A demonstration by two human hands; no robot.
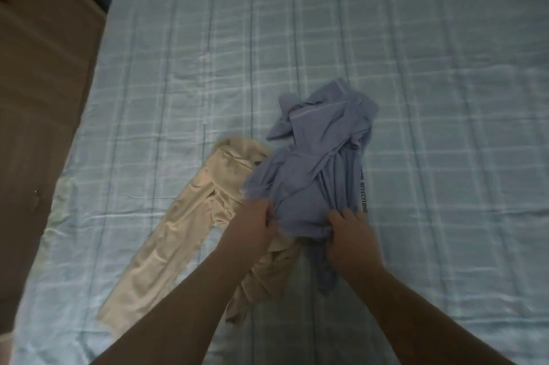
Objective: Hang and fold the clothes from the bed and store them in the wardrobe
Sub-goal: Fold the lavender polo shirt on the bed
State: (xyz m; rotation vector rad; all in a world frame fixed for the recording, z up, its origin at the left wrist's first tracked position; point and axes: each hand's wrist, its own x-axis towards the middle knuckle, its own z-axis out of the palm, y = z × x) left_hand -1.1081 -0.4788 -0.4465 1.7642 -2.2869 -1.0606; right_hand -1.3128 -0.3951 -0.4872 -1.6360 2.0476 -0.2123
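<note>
Two garments lie on the bed [416, 67], seen from the single head camera looking down over both forearms. The bed carries a pale blue sheet crossed by lighter checks and darker lengthwise stripes, somewhat wrinkled.

The blue shirt [315, 162] is bunched up in a crumpled heap near the middle of the view, its collar end pointing away from the person and a loose strip of its cloth trailing down toward the near edge between the arms. A dark band with light lettering, too blurred to read, shows along its right side. The left hand [252, 223] has its grip clamped on the shirt's near left edge, fingers curled into the fabric. The right hand [349, 235] likewise has its grip clamped on the near right edge of the same shirt, fingers dug into a gathered fold. The two hands are near each other, with the shirt's lower hem bunched between them.

The beige trousers [181, 216] lie just beside the shirt on its left, stretched diagonally, waistband partly tucked under the blue cloth and one leg running toward the near left. Another beige fold sits under the left forearm.

Brown wooden furniture [44, 97] stands along the bed's left side.
</note>
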